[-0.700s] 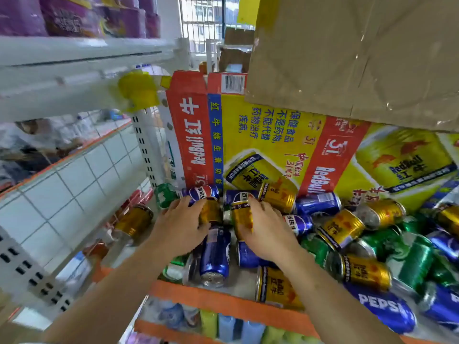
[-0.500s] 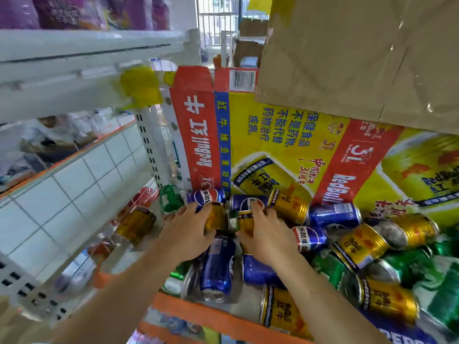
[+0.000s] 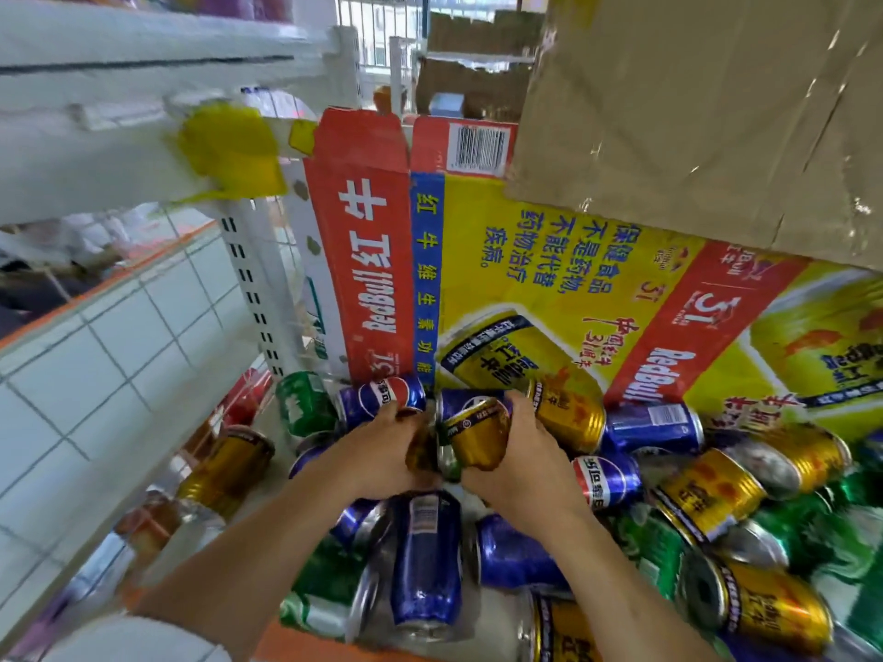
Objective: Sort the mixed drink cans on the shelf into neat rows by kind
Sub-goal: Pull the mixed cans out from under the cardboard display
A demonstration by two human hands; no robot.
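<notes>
Both hands are lifting now: right hand (image 3: 518, 463) gripping a gold metal can (image 3: 478, 439), left hand (image 3: 382, 453) clutching another gold can (image 3: 420, 453), starting the gold row.

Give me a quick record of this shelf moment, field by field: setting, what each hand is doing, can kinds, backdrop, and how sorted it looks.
setting: store shelf with an orange front edge, cans piled loose on it
left hand: grip closed on a gold can, mostly hidden behind the fingers
right hand: grip closed on a gold Red Bull can
can kinds: gold, blue Pepsi can, green can
backdrop: flattened Red Bull carton standing behind the cans
sorting state: no rows yet; most cans lie on their sides, mixed
</notes>
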